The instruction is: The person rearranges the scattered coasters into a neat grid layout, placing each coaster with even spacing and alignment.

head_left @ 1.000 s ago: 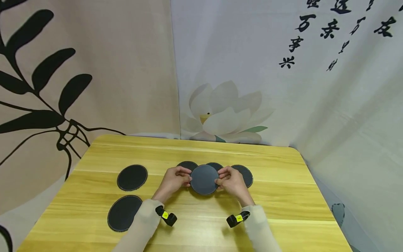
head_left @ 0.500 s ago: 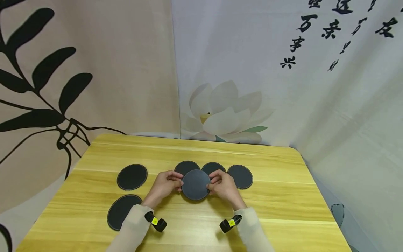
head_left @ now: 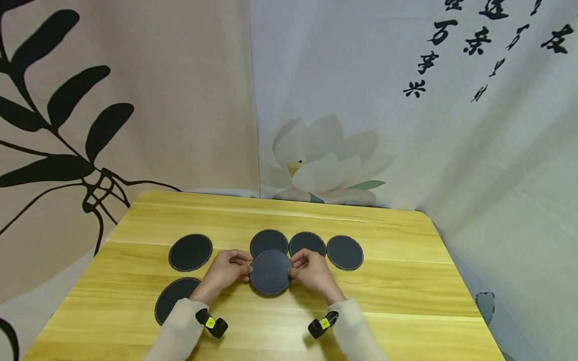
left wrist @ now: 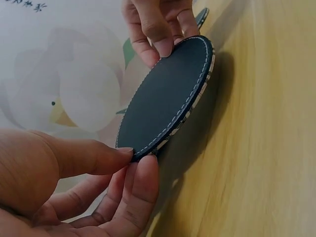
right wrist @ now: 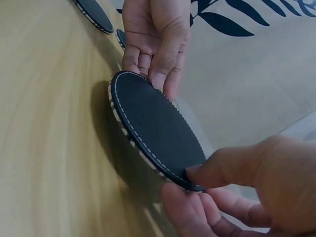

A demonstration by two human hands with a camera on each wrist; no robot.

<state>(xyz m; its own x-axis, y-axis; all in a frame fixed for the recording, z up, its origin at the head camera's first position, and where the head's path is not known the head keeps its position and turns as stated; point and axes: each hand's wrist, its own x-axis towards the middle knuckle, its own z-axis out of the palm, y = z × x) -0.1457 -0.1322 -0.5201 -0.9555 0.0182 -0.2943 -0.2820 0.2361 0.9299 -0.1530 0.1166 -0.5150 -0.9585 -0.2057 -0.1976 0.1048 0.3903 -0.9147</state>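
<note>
Between both hands a round black coaster (head_left: 271,273) with white stitching is held just above the table. My left hand (head_left: 228,272) pinches its left edge between thumb and fingers; my right hand (head_left: 311,272) pinches the right edge. In the left wrist view the coaster (left wrist: 170,94) is tilted, and its rim and underside show a light-and-dark pattern. A shadow lies on the wood beneath it. Behind it, a row of three black coasters lies on the table: a left one (head_left: 268,241), a middle one (head_left: 307,242) partly covered by my right fingers, and a right one (head_left: 345,252).
Two more black coasters lie to the left, one farther back (head_left: 190,252) and one nearer (head_left: 173,298), which my left sleeve (head_left: 173,328) partly covers. The wooden table (head_left: 406,291) ends at a hanging printed cloth (head_left: 325,100) behind.
Both hands have carried the coaster leftward and toward me. The back row, partly covered before, shows more fully now. The coasters on the left have stayed put.
</note>
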